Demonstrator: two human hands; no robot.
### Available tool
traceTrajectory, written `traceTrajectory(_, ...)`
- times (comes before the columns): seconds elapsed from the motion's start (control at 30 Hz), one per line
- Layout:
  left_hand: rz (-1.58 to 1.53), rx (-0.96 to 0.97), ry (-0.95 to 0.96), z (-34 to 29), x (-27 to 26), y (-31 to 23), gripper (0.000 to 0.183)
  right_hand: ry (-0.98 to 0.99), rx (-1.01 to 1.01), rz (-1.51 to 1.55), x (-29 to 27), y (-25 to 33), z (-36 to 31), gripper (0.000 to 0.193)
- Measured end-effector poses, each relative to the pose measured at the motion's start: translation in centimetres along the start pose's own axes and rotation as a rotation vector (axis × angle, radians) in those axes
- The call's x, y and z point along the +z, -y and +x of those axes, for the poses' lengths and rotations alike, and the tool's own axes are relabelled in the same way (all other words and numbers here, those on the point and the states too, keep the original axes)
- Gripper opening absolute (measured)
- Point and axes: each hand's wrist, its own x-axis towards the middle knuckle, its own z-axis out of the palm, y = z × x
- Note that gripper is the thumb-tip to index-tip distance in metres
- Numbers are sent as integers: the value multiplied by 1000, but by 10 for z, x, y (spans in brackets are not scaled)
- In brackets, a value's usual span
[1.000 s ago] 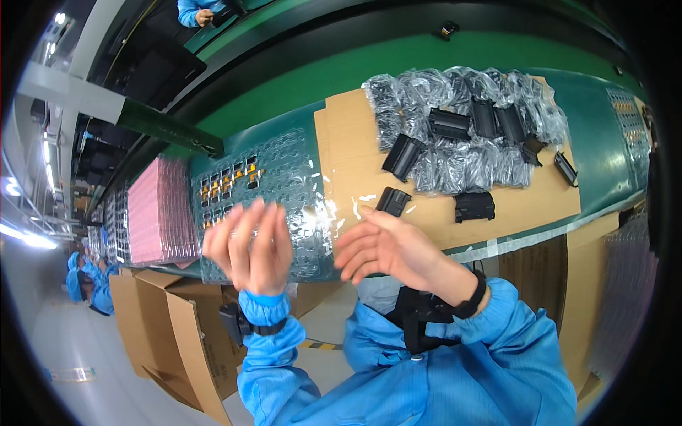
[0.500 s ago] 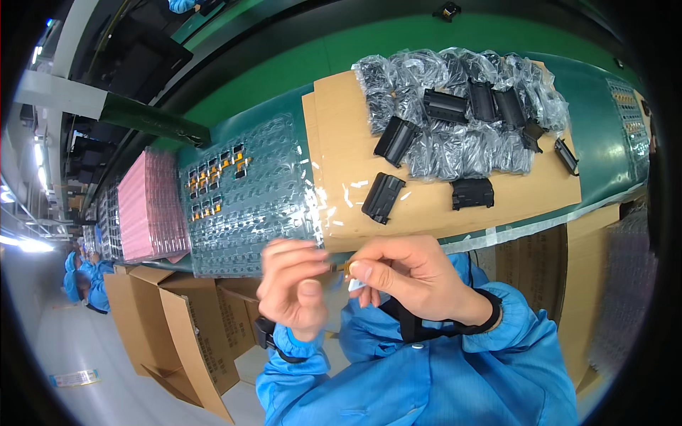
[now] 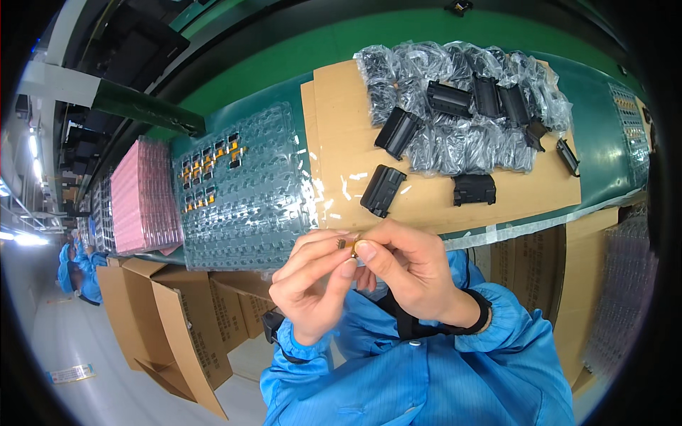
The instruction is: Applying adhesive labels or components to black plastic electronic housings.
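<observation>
Between my hands, just off the bench's near edge, is a small amber flex circuit piece (image 3: 354,246) with a dark end, largely covered by fingers. My right hand (image 3: 415,268) pinches it between thumb and forefinger. From the other side my left hand (image 3: 312,280) closes on it too, thumb and fingertips meeting at its edge. Beyond my left hand lies a clear plastic tray (image 3: 249,209), whose far-left pockets hold several similar orange and black pieces (image 3: 207,169).
A cardboard sheet (image 3: 426,209) carries bagged black parts (image 3: 444,149), loose black plastic housings (image 3: 383,190) and white scraps. Stacked trays with pink sheets (image 3: 135,199) stand left. An open carton (image 3: 163,326) is below. A post (image 3: 153,110) crosses the far left. Another person (image 3: 82,273) is farther off.
My left hand has moved right and closed in on the small piece in my right hand. Both hands are slightly higher. A white bit visible under the right fingers before no longer shows.
</observation>
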Motion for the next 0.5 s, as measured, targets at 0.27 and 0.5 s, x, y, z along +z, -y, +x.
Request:
traceTrajectory(0.27, 58, 35, -17, -1, -1, 4, 14, -3, -6, 3, 1, -7, -2, 18)
traceTrajectory(0.5, 593, 120, -55, 16, -4, 20, 14, 172, 428, 371, -34, 2, -17, 21)
